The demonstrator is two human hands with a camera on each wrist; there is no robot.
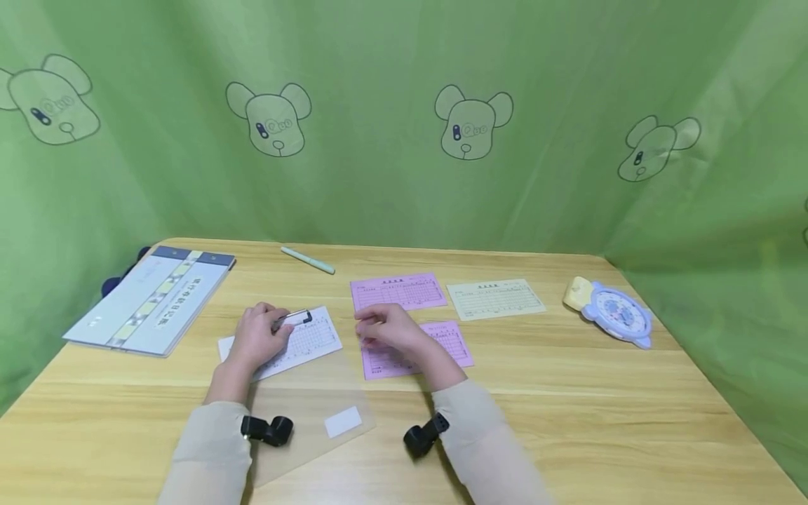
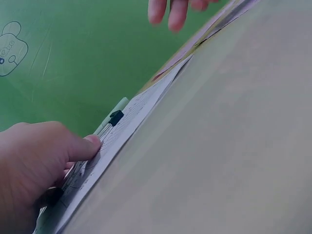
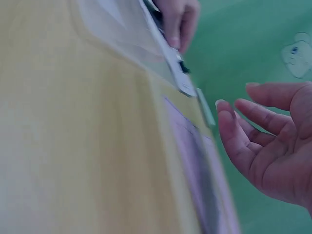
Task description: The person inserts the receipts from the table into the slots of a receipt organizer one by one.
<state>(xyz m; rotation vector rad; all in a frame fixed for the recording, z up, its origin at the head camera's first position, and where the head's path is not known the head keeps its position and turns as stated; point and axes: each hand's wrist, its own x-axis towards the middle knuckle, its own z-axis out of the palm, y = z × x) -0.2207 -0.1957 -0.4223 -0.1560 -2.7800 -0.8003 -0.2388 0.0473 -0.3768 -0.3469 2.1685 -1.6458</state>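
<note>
A clear clipboard (image 1: 309, 400) lies at the table's near left, with a white printed form (image 1: 318, 337) under its metal clip (image 1: 297, 317). My left hand (image 1: 257, 335) grips the clipboard at the clip; in the left wrist view its thumb (image 2: 87, 146) lies on the clip while the fingers are mostly hidden. Over the lower pink form (image 1: 451, 345) hovers my right hand (image 1: 394, 328), palm turned inward, fingers loosely bent and holding nothing. In the right wrist view that hand (image 3: 278, 136) is apart from everything. Another pink form (image 1: 404, 291) lies just beyond it.
At the left is a grey-blue folder (image 1: 148, 301) with a patterned strip. A pale green pen (image 1: 307, 260) lies at the back. To the right are a cream form (image 1: 495, 299), a yellow block (image 1: 577, 293) and a blue round clock-like object (image 1: 621, 313). Green curtains (image 1: 379, 196) enclose the table.
</note>
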